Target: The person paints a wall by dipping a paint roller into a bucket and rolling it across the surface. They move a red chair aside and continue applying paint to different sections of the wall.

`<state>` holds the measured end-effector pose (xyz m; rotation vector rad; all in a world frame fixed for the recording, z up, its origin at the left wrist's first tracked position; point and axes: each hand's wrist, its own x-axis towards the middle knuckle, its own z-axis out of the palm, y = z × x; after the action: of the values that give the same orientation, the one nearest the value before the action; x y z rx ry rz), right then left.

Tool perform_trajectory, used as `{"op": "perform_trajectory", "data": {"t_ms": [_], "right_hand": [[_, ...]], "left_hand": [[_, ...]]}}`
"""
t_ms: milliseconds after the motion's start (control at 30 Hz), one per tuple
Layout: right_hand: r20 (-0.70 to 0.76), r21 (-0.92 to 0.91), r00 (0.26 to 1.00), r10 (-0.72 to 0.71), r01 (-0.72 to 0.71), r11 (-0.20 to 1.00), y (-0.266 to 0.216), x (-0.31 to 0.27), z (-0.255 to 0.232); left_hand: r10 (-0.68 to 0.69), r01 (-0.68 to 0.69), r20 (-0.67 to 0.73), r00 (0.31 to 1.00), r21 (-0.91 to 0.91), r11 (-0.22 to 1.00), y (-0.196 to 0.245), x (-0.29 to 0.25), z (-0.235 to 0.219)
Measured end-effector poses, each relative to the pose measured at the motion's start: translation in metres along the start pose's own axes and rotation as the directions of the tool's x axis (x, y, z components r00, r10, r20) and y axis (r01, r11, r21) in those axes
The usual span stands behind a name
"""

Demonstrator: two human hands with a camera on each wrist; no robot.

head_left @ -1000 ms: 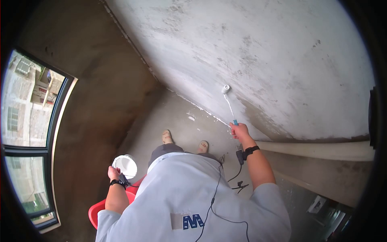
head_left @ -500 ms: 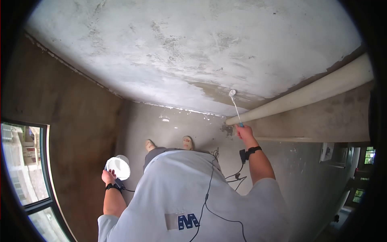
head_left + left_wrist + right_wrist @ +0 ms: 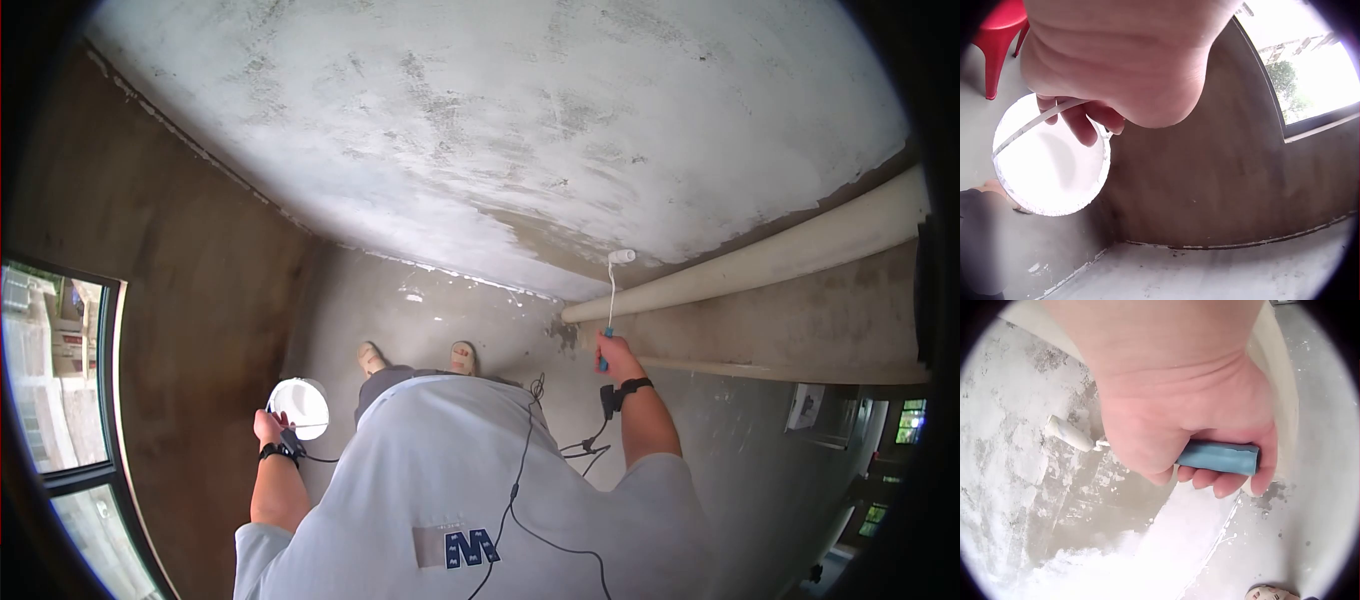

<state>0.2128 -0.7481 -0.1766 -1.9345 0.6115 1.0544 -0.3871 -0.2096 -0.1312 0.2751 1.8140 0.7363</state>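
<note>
My left hand (image 3: 270, 428) holds a white bucket (image 3: 320, 395) by its thin handle (image 3: 1027, 129), fingers curled over the strap in the left wrist view. The bucket hangs upright beside my left leg, its inside white. In my right hand (image 3: 618, 358) is a small paint roller (image 3: 622, 257), gripped round its blue handle (image 3: 1219, 458). The roller's white sleeve (image 3: 1067, 433) lies at the wall (image 3: 450, 130), low down by a grey-brown bare patch (image 3: 1110, 506). White paint streaks cover the wall around that patch.
A thick pale pipe (image 3: 770, 255) runs along the wall's right side. At left are a brown wall (image 3: 200, 300) and a window (image 3: 60, 370). A red stool (image 3: 997, 37) stands behind the bucket. Cables (image 3: 525, 450) hang over my shirt. White splashes dot the floor (image 3: 400, 320).
The roller has moved right along the wall, past the bare patch toward the pipe, and its handle now points more upright. The head view has swung right. The bucket stays in my left hand.
</note>
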Motion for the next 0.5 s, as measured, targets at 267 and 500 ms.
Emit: {"op": "perform_trajectory", "data": {"t_ms": [267, 500], "right_hand": [[-0.041, -0.055, 0.995, -0.095, 0.093, 0.994, -0.015, 0.005, 0.036], [-0.021, -0.408, 0.939, -0.344, 0.306, 0.860, -0.060, 0.022, 0.085]], "left_hand": [[-0.215, 0.221, 0.054, 0.975, -0.208, 0.953, -0.020, -0.010, -0.066], [-0.244, 0.195, -0.174, 0.954, -0.256, 0.947, -0.042, -0.033, -0.110]]}}
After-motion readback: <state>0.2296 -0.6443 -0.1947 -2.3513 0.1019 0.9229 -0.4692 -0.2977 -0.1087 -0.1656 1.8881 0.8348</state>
